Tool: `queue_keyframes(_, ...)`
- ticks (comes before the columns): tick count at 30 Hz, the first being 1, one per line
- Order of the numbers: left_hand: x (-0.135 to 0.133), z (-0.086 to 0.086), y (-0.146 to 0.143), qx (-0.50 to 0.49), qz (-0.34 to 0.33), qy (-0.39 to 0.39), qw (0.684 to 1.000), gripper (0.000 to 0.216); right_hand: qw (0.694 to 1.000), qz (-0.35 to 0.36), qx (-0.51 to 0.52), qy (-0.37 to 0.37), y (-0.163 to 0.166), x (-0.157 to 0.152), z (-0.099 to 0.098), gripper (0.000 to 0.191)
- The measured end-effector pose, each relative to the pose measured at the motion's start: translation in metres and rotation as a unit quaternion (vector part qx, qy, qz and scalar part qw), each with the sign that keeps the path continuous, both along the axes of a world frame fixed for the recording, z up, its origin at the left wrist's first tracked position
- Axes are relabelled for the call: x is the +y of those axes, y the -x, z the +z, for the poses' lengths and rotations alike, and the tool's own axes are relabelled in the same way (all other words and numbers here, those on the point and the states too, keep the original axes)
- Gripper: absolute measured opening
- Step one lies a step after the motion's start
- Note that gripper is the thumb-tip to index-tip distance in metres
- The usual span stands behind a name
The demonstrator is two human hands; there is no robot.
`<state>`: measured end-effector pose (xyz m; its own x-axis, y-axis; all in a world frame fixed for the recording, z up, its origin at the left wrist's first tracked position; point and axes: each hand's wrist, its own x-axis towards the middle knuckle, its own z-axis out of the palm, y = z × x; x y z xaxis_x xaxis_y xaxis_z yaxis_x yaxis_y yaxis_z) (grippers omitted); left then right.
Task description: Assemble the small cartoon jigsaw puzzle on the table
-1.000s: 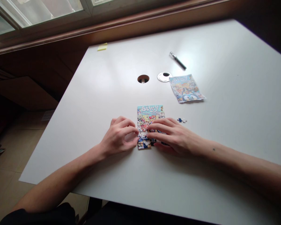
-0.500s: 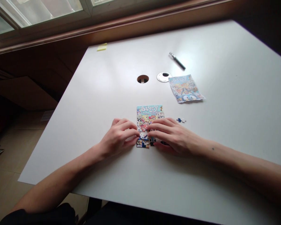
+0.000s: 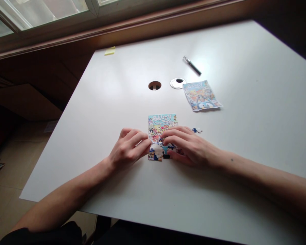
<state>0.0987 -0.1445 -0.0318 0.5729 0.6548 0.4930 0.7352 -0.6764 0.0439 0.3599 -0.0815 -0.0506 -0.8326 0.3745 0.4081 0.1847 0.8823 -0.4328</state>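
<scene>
A small colourful jigsaw puzzle lies flat on the white table. My left hand rests at its left edge, fingers bent, fingertips pressing the puzzle's lower left side. My right hand lies over the lower right part, fingers curled down on the pieces there; a dark piece shows under the thumb. One loose blue and white puzzle piece sits just right of the puzzle, beyond my right hand's knuckles.
A printed picture sheet lies further back on the right. Behind it are a round metal cable cover, an open cable hole, a black pen and a yellow sticky note. The table's left edge drops to the floor.
My right hand's fingers have drawn back and curled tighter over the puzzle's lower right pieces. The left hand's fingers have stretched slightly toward the puzzle edge. The puzzle stays put.
</scene>
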Motion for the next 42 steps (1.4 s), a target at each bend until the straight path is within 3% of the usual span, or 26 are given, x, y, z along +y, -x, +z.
queue_keyframes(10, -0.003, 0.002, 0.001, 0.044, -0.026, -0.007, 0.999, 0.011, 1.000, 0.003, -0.015, -0.013, -0.001, 0.001, 0.000, 0.022)
queue_keyframes(24, -0.008, -0.001, -0.004, 0.030, -0.077, 0.086, 0.993, 0.037, 0.999, 0.005, -0.006, -0.042, 0.000, 0.001, -0.003, 0.029)
queue_keyframes(34, -0.011, 0.003, -0.008, 0.057, -0.054, 0.112, 0.991, 0.040, 0.997, 0.005, -0.031, -0.073, 0.001, -0.001, 0.000, 0.029)
queue_keyframes(42, -0.004, 0.005, 0.007, -0.011, -0.023, 0.075, 0.997, 0.033, 0.996, 0.004, -0.032, -0.085, 0.004, -0.003, 0.005, 0.030)
